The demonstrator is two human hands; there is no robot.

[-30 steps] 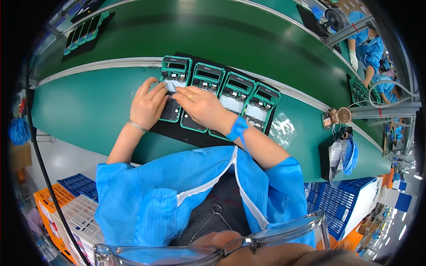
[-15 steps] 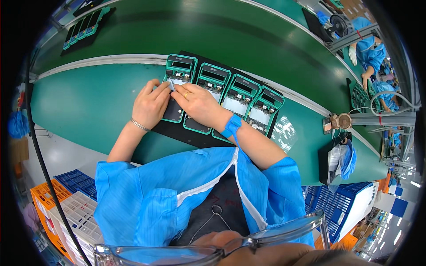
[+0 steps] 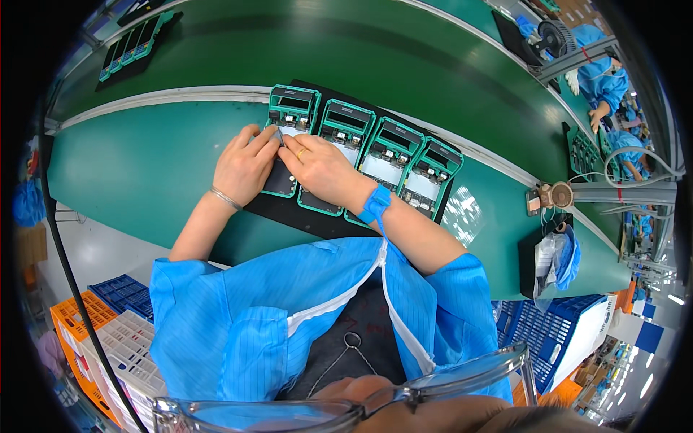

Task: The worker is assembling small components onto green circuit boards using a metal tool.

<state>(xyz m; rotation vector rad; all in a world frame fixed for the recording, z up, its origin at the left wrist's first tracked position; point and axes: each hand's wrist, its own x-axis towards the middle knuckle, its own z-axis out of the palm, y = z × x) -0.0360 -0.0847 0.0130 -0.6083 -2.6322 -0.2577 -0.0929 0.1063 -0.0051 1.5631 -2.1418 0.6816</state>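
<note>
Four-sided device housings with green frames, several of them, lie in a row on a black tray. The leftmost housing is under both my hands, its middle partly hidden by fingers. A small thin grey piece stands up between my fingertips over that housing's pale area. My left hand is closed in a pinch on the piece from the left. From the right, my right hand, with a blue strap at the wrist, also pinches at it. Beside it are the second housing and the third housing.
Beyond the worktable's rail runs a darker green belt, with more devices at far left. A black bin with a plastic bag stands at right. Crates flank me. Co-workers in blue are at far right.
Both hands stay at the leftmost housing, with only a slight shift of my left hand and arm to the left. A co-worker's hand at far right has moved.
</note>
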